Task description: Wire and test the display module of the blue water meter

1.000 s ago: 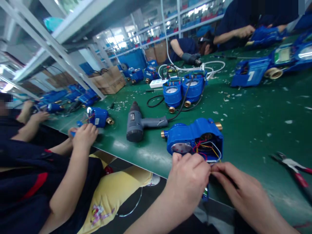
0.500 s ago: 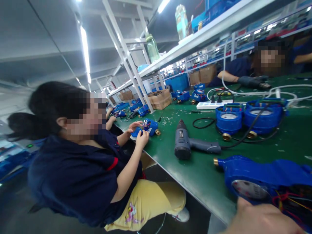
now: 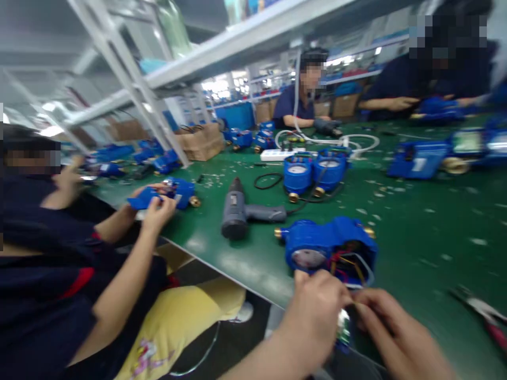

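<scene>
In the head view, a blue meter lies on the green desk near its edge, coloured wires showing in its open compartment. The left hand is just in front, fingers curled; the right hand's fingers meet them. Blur hides whether either grips anything. A circuit board shows below, between the hands. A grey heat gun lies left of the meter, pliers to the right.

Left hand, right hand beside open blue meter.
</scene>
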The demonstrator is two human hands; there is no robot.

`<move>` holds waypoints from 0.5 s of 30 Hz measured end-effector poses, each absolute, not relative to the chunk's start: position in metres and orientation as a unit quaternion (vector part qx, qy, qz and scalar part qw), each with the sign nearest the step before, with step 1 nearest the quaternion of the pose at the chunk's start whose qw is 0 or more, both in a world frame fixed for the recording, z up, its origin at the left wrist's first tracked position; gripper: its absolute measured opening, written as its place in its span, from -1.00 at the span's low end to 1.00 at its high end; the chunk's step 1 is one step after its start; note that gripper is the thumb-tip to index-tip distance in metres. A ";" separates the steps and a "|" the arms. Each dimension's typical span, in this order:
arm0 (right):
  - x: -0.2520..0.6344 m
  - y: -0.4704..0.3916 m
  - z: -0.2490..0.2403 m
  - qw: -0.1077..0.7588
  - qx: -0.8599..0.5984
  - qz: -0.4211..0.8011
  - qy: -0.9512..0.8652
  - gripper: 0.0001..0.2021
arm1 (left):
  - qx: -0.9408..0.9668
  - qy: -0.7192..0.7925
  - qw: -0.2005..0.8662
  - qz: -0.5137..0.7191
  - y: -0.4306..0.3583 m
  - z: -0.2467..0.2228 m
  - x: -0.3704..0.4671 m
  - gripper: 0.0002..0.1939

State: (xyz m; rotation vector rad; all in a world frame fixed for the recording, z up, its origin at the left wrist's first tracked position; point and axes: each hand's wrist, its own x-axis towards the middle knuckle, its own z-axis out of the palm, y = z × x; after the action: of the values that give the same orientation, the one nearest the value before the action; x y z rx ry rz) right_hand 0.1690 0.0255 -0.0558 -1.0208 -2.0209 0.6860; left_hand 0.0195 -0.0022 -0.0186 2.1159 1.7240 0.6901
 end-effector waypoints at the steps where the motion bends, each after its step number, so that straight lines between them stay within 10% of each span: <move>1: 0.171 0.023 -0.050 0.355 -0.401 0.306 -0.787 -0.88 | 0.728 0.617 0.172 0.244 -0.002 -0.016 0.019 -0.81; 15: 0.171 0.025 -0.038 0.357 -0.431 0.476 -0.678 -0.86 | 0.700 0.611 0.180 0.323 -0.004 -0.009 0.000 -0.84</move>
State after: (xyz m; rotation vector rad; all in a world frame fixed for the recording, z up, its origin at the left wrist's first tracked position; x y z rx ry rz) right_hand 0.1705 0.0250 -0.0380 -1.1128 -1.7515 1.2283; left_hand -0.0004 -0.0041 -0.0086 1.9778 1.7266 0.9136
